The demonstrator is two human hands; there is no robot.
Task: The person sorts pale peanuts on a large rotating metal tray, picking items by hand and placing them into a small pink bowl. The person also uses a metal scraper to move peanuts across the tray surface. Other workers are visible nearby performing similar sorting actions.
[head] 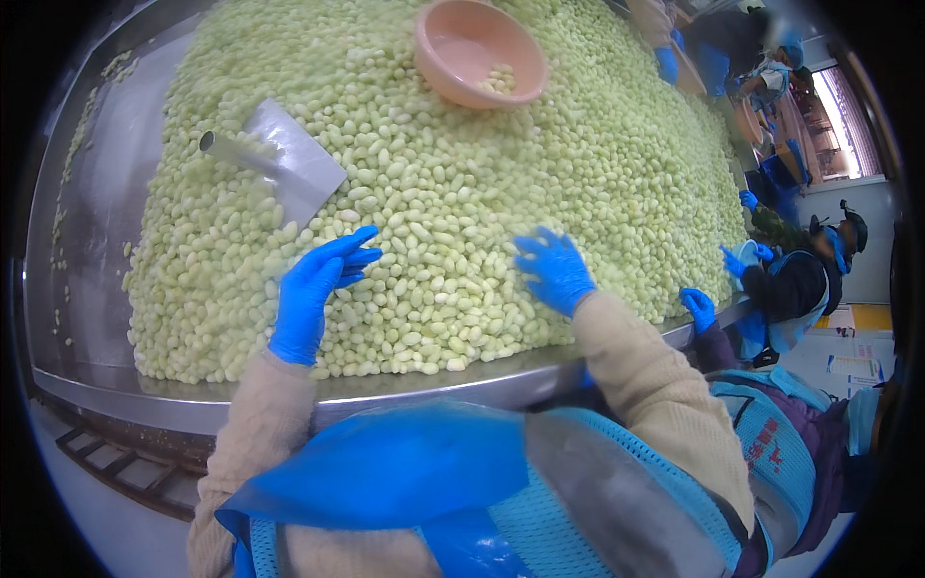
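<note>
My left hand [312, 300], in a blue glove, is over the near part of a wide heap of pale green oval pieces [426, 246] that look like silkworm cocoons. Its fingers point right, slightly bent, with nothing visible in them. To the right, my right hand [555, 269], also gloved in blue, is palm down over the heap with its fingers spread; motion blurs it a little. Whether its fingertips touch the pieces, I cannot tell. Beyond my left hand, a metal scoop [307, 177] rests on the heap, its tubular handle [235, 153] pointing left.
A pink plastic basin [462, 43] holding several pieces sits on the heap. The metal table [108, 195] has a raised rim [433, 390] close to my body. On the right, co-workers' gloved hands [698, 309] are at the table edge, one near a pale bowl [746, 254].
</note>
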